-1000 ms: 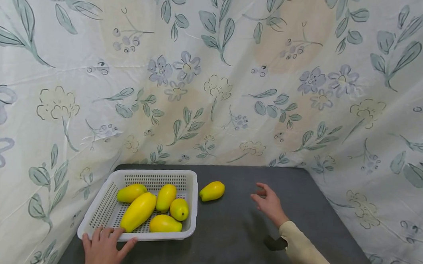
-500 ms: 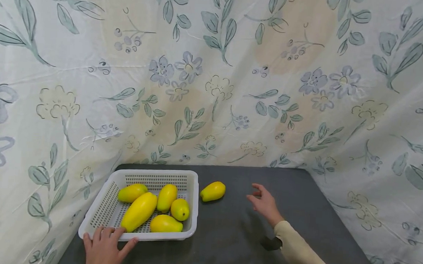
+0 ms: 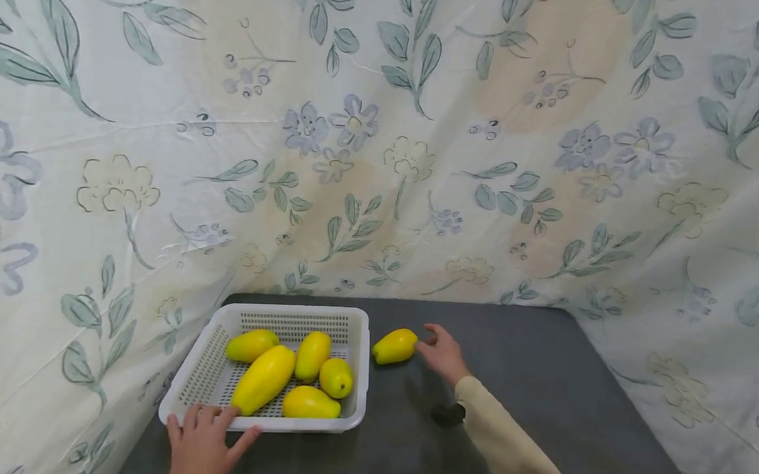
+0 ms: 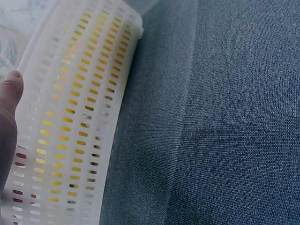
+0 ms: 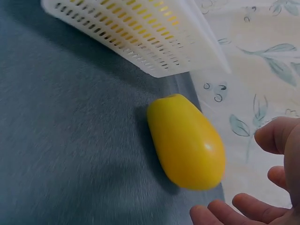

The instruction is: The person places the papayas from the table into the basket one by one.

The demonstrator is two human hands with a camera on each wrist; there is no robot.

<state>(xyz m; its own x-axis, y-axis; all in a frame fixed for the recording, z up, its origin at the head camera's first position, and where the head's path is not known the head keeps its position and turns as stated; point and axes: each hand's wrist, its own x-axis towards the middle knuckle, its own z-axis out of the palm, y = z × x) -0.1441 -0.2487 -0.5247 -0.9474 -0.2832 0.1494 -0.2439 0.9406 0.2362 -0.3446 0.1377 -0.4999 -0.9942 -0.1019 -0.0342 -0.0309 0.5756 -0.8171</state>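
Note:
A white plastic basket point(image 3: 354, 407) with slotted walls holds several yellow papayas point(image 3: 263, 379). My left hand point(image 3: 204, 446) grips its front rim, with the fingers reaching over the edge and the thumb along the outside. In the left wrist view, part of that hand point(image 4: 8, 101) shows at the basket's top edge. One more papaya point(image 3: 395, 347) lies on the dark tabletop, just right of the basket. Beside its rounded right end is my right hand point(image 3: 444, 356), fingers spread and holding nothing. The right wrist view shows a gap between those fingertips point(image 5: 199, 213) and the papaya point(image 5: 187, 143).
The dark cloth-covered table point(image 3: 525, 402) stretches away to the right of the basket. A pale curtain point(image 3: 407, 195) with leaf and flower prints hangs behind the table and along both sides.
My right hand has moved left, closing in on the loose papaya. The left hand keeps its place on the basket rim, and the whole head view has shifted slightly.

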